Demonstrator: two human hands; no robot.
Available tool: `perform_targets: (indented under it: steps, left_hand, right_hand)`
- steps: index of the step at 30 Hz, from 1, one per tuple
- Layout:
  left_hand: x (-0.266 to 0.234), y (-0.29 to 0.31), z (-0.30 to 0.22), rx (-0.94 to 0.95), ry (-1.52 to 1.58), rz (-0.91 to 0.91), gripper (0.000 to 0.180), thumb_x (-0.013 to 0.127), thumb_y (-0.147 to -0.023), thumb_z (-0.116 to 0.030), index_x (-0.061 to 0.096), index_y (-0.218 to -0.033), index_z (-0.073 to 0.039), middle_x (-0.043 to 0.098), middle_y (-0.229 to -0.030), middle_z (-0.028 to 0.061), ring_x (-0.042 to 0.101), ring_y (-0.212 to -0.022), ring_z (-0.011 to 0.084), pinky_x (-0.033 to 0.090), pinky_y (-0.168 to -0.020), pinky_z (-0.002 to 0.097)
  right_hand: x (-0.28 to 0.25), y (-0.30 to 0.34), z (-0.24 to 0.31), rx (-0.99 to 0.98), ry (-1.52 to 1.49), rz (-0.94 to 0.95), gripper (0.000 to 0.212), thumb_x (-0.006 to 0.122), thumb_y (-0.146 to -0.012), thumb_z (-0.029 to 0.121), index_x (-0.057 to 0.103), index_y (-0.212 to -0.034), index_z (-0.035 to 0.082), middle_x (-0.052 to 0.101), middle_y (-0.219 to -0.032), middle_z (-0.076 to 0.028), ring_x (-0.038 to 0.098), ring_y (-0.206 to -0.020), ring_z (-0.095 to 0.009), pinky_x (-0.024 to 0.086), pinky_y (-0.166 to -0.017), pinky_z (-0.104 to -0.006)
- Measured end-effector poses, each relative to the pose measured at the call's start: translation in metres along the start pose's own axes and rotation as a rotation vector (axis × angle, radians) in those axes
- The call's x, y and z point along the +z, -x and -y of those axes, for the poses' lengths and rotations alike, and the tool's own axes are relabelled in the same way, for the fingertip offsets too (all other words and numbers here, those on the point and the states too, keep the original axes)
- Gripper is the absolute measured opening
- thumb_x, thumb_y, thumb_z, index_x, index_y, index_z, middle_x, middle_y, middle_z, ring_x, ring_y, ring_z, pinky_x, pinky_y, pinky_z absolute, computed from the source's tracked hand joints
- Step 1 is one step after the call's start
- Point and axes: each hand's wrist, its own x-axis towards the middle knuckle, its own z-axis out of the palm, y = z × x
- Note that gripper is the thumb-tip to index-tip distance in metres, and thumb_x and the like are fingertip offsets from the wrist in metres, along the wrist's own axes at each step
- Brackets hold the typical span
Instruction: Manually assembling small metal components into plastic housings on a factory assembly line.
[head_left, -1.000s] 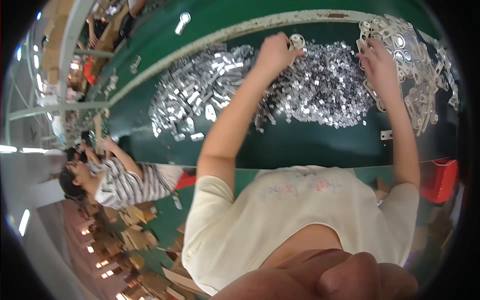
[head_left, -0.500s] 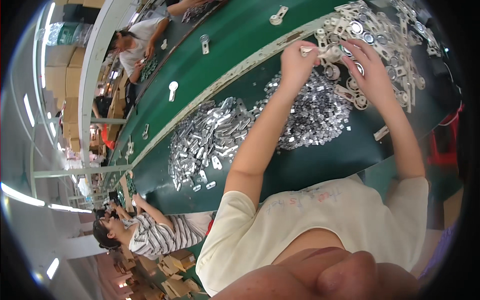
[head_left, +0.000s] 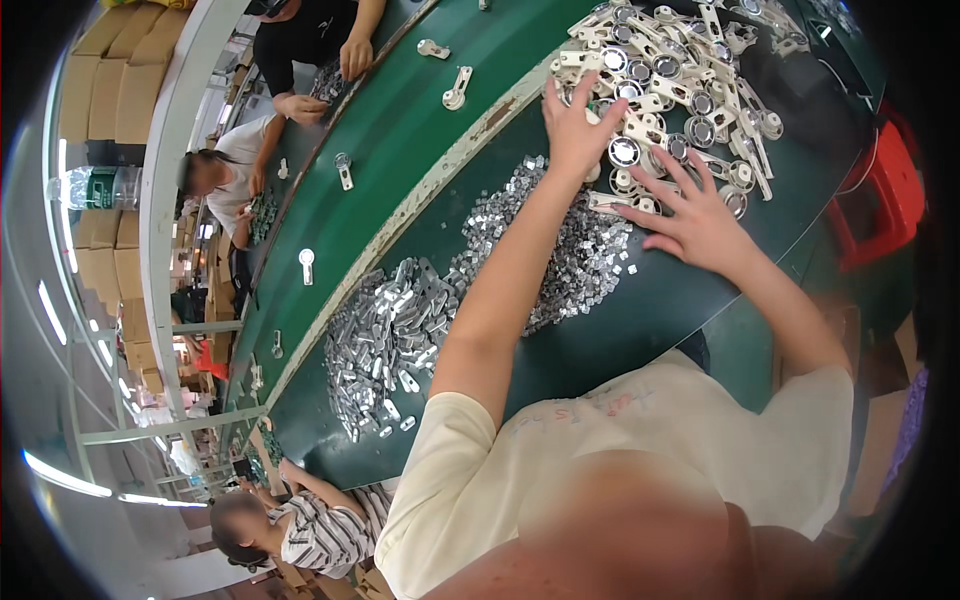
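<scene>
My left hand (head_left: 577,135) lies over the left edge of a pile of cream parts (head_left: 700,100), each a long slotted arm with a round metal-faced disc. Its fingers are spread and no part is gripped in them. At the near edge of the same pile, my right hand (head_left: 700,222) has its fingers fanned out, with the tips touching or just over the cream parts. Beside my left forearm is a heap of small square metal pieces (head_left: 590,255). Farther left lies a heap of longer silvery metal plates (head_left: 385,340).
A green conveyor belt (head_left: 400,130) carrying spaced cream parts runs behind a worn pale rail (head_left: 430,180). Co-workers sit across the belt, and one in a striped shirt (head_left: 325,530) is at the left. A red stool (head_left: 885,195) stands at the right, by the table edge.
Both hands held a cream part up between them; now they are apart, fingers spread on the pile. The whole view has shifted, and cream parts on the belt sit in different places.
</scene>
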Motion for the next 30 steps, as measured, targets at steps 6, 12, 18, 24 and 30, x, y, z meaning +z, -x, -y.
perform_targets:
  steps: [6,12,18,24,30]
  left_hand:
    - [0.037,-0.001,-0.023,-0.092,-0.019,-0.131,0.051,0.061,-0.078,-0.047,0.053,-0.120,-0.020,0.016,-0.141,0.0275,0.021,-0.124,0.0539,0.024,-0.100,0.0553]
    - [0.029,0.003,-0.019,-0.196,0.148,-0.106,0.055,0.055,-0.081,-0.050,0.046,-0.126,-0.018,0.011,-0.142,0.0283,0.015,-0.127,0.0540,0.017,-0.103,0.0572]
    - [-0.090,0.034,-0.001,0.041,0.150,-0.092,0.052,0.065,-0.076,-0.045,0.059,-0.108,-0.005,0.046,-0.123,0.0243,0.043,-0.117,0.0368,0.035,-0.098,0.0395]
    - [-0.261,0.179,0.019,-0.122,0.238,-0.671,0.019,0.056,-0.089,-0.013,0.058,-0.101,0.001,0.060,-0.097,0.0100,0.060,-0.084,0.0148,0.047,-0.076,0.0270]
    - [-0.245,0.319,0.037,-0.461,-0.113,-0.962,0.015,0.065,-0.080,-0.014,0.062,-0.090,-0.003,0.064,-0.083,0.0061,0.058,-0.075,0.0126,0.046,-0.070,0.0255]
  right_hand:
    - [0.005,-0.002,-0.038,-0.085,0.027,-0.110,0.037,0.062,-0.077,0.041,0.060,-0.107,0.020,0.045,-0.127,-0.009,0.034,-0.125,-0.032,0.025,-0.101,-0.0502]
    - [-0.008,-0.007,-0.045,-0.051,-0.061,-0.032,0.037,0.061,-0.073,0.017,0.057,-0.109,0.013,0.044,-0.127,-0.011,0.035,-0.124,-0.031,0.025,-0.101,-0.0475]
    - [-0.014,-0.004,-0.021,0.035,-0.071,-0.032,0.037,0.055,-0.082,0.018,0.053,-0.118,0.009,0.043,-0.128,-0.011,0.034,-0.125,-0.030,0.023,-0.102,-0.0443]
    - [-0.003,-0.048,0.040,-0.095,-0.298,-0.139,0.031,0.060,-0.079,0.003,0.057,-0.110,0.003,0.053,-0.112,-0.011,0.051,-0.105,-0.029,0.038,-0.090,-0.0367]
    - [0.029,-0.095,0.109,-0.381,-0.408,0.168,0.038,0.068,-0.073,0.017,0.059,-0.108,0.006,0.054,-0.097,-0.011,0.051,-0.091,-0.027,0.044,-0.078,-0.0362]
